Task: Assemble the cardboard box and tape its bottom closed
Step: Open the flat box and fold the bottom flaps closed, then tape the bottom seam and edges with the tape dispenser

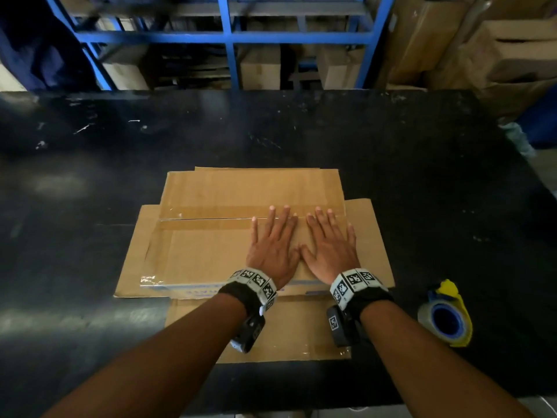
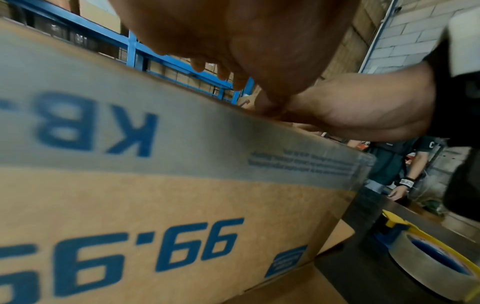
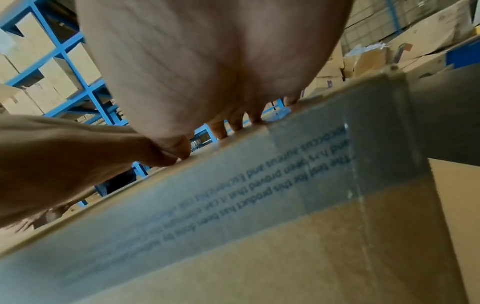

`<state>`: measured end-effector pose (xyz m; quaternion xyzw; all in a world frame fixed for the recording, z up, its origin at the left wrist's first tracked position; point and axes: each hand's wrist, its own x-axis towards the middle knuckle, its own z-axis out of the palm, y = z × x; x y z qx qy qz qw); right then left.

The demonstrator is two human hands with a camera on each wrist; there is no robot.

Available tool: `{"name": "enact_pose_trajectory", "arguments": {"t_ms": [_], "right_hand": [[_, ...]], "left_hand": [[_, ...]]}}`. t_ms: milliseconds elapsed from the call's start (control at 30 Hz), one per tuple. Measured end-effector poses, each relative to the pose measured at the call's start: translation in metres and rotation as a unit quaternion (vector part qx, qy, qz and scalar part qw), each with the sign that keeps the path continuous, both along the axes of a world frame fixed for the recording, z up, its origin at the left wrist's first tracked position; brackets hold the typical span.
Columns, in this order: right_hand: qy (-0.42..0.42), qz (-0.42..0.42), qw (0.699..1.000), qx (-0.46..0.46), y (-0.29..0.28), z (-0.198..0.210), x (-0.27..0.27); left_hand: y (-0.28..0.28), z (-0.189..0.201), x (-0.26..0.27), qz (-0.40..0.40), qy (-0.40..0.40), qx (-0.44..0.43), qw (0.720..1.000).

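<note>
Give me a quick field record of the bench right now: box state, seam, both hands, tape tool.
box: cardboard box stands upside down on the black table, its other flaps splayed flat around it
seam: bottom flaps folded shut, clear tape runs along the centre seam
left hand: left hand flat, fingers straight, pressing on the box bottom at the seam
right hand: right hand flat beside it, thumbs nearly touching
tape tool: tape dispenser lies on the table right of the box, not held
</note>
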<state>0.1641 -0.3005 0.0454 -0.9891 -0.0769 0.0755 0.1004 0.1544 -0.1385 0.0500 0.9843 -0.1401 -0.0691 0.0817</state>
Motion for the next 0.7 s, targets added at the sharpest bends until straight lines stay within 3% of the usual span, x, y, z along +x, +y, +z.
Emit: {"name": "enact_pose_trajectory", "arguments": {"t_ms": [67, 167, 267, 400, 500, 600, 700], "right_hand": [[-0.001, 0.0, 1.0, 0.03, -0.002, 0.002, 0.001], [-0.033, -0.019, 0.984, 0.171, -0.017, 0.005, -0.004], [-0.119, -0.13, 0.945, 0.275, -0.061, -0.001, -0.025], [-0.089, -0.357, 0.909, 0.198, -0.157, -0.032, -0.071], [-0.029, -0.475, 0.871, 0.122, -0.22, -0.059, -0.104], [0.072, -0.507, 0.856, 0.076, -0.257, -0.081, -0.118], [0.11, -0.477, 0.869, 0.072, -0.274, -0.097, -0.118]], "left_hand": [[-0.009, -0.007, 0.005, 0.0, 0.012, 0.009, 1.0], [-0.007, -0.022, 0.004, -0.004, -0.001, 0.012, 1.0], [-0.005, -0.025, 0.005, -0.005, -0.024, -0.016, 1.0], [-0.007, -0.023, 0.005, 0.002, -0.033, -0.025, 0.999], [-0.007, -0.021, 0.005, 0.007, -0.036, -0.025, 0.999], [-0.008, -0.02, 0.004, 0.01, -0.038, -0.026, 0.999], [-0.009, -0.021, 0.003, 0.015, -0.046, -0.023, 0.999]]}}
